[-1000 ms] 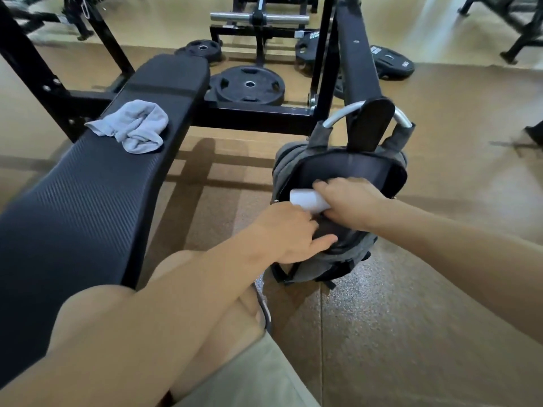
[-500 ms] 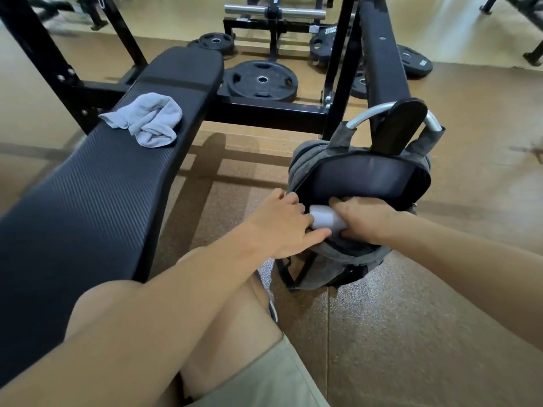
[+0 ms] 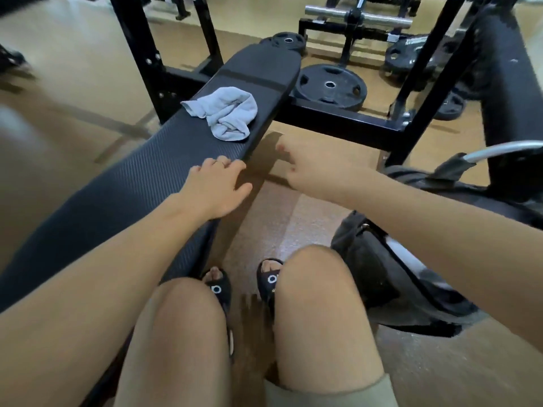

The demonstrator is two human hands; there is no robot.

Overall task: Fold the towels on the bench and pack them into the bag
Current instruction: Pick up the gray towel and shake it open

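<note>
Hands [image 3: 216, 190] now off bag [image 3: 382, 277]; towel [image 3: 224, 113] beyond

both hands empty; left hand [image 3: 216, 188] reaches forward, fingers loosely bent; right hand [image 3: 305, 168] forward too, blurred

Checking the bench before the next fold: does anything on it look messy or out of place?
Only the grey towel: it lies crumpled in a loose heap near the far end of the bench, close to its right edge, not folded. Neither hand touches it. Nothing looks spilled or damaged.
</note>
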